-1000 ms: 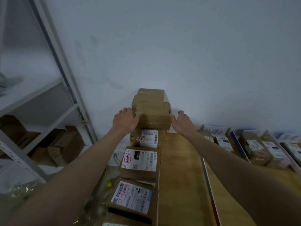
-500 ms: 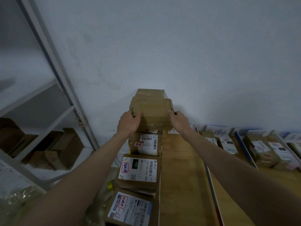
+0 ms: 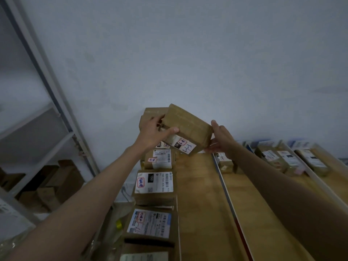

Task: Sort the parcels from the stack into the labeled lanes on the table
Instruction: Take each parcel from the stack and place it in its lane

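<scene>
Since 1 s ago the brown taped cardboard parcel came off the stack, tilted w/ label showing; left hand gripped it, right hand steadied it above the wooden desk. Lane choice next.

A row of parcels runs along the table's left edge toward the back wall. Above its far end a tilted parcel sits between the left hand and right hand. Divider strips lie rightward (more parcels beyond them). Shelving stands left.
</scene>
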Available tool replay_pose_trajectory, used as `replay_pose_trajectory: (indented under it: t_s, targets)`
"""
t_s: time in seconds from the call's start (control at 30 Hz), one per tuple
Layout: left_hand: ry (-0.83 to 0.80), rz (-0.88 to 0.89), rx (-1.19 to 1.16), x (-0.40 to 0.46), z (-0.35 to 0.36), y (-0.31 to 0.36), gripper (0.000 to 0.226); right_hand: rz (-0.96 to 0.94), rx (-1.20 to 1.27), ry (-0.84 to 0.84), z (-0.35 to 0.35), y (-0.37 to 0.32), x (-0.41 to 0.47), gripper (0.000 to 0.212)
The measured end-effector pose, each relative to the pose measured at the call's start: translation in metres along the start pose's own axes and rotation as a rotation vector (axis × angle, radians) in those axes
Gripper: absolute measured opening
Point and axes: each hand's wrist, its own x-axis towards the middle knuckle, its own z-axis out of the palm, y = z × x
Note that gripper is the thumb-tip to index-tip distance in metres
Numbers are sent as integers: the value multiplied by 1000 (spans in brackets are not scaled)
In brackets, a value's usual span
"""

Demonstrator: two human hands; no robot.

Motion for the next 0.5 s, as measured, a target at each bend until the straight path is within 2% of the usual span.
replay_pose_trajectory:
  t_s: [0.07, 0.17, 0.27, 0.33, 0.4, 0.5]
  targets:
    - [49, -33, 53, -4, 4, 8, 68, -68, -42, -11, -9, 3, -14, 58]
    - [99, -77, 118, -7, 9, 18, 76, -186, -144, -8, -17, 7, -33, 64]
    - [41, -87, 125, -12, 12, 31, 64, -280, -283, 8, -24, 11, -49, 69]
    - [-21, -77, 131, -17, 12, 42, 46, -326, -374, -20, -29, 14, -57, 76]
    - [-68, -59, 167, -20, 12, 49, 33, -350, -453, -40, -33, 16, -64, 70]
    - [-99, -30, 227, -26, 13, 60, 37, -346, -553, -22, -36, 17, -76, 55]
